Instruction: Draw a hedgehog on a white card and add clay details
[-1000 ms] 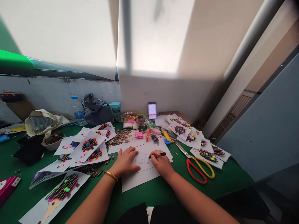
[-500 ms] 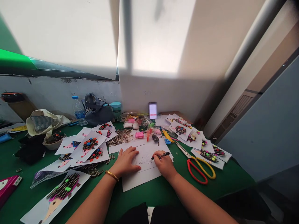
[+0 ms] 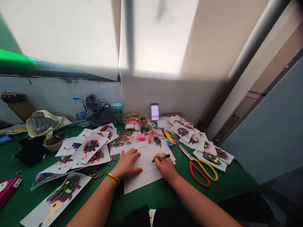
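Note:
A white sheet of paper [image 3: 134,184] lies on the green table in front of me, with a small line drawing [image 3: 147,161] of an animal and some straight lines on it. My left hand [image 3: 129,163] rests on the left part of the sheet, fingers spread, holding nothing; a gold bangle circles that wrist. In my right hand [image 3: 165,166] is a black pen [image 3: 163,157], gripped near its tip, which touches or almost touches the drawing's right side. The hand's edge rests on the paper.
Scissors [image 3: 199,165] with red and yellow handles lie to the right. Hedgehog pictures [image 3: 91,146] fan out on both sides. Behind the sheet are seeds [image 3: 123,138], pink clay [image 3: 141,136] and an upright phone [image 3: 154,112]. A bag [image 3: 100,115] and bottle [image 3: 80,112] stand back left.
My right hand and the pen have shifted slightly to the left over the drawing. My left hand stays in place.

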{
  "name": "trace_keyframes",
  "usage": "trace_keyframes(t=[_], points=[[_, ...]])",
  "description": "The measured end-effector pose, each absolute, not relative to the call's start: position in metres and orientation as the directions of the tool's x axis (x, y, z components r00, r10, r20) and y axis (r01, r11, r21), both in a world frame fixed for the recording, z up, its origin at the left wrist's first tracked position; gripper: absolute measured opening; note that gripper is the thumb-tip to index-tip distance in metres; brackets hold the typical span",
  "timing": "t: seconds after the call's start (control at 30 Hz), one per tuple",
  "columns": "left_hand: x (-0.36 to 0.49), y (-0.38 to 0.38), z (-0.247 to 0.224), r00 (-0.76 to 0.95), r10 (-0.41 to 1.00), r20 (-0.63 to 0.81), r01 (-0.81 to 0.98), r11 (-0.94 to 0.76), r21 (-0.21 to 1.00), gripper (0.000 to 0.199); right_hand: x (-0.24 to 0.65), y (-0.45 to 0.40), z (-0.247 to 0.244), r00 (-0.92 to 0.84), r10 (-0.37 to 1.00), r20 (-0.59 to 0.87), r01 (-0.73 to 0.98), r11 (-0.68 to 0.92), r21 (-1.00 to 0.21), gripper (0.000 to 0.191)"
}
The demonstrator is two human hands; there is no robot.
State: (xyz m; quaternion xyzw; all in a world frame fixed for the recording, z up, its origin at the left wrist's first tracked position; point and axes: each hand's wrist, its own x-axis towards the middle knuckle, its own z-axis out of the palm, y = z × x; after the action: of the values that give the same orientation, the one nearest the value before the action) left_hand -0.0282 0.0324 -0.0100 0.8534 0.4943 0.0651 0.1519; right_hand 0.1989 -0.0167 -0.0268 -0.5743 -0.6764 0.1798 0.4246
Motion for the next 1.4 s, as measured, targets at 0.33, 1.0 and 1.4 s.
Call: trace_keyframes(t=[0.33, 1.0, 1.4], points=[[-0.0281, 0.0314, -0.0076, 0.505, 0.862, -0.046, 0.824, -0.466, 0.323, 0.076, 0.1979, -0.0181, -0.0257, -0.01, 0.924, 0.382, 0.626, 0.304, -0.718, 0.021], [-0.0281, 0.0305, -0.0077, 0.504, 0.863, -0.04, 0.824, -0.466, 0.321, 0.076, 0.2015, -0.0167, -0.0224, 0.082, 0.93, 0.357, 0.638, 0.226, -0.736, 0.023], [-0.0286, 0.0317, -0.0092, 0.511, 0.859, -0.031, 0.816, -0.474, 0.33, 0.076, 0.2013, -0.016, -0.0245, 0.045, 0.932, 0.36, 0.636, 0.251, -0.73, 0.023]])
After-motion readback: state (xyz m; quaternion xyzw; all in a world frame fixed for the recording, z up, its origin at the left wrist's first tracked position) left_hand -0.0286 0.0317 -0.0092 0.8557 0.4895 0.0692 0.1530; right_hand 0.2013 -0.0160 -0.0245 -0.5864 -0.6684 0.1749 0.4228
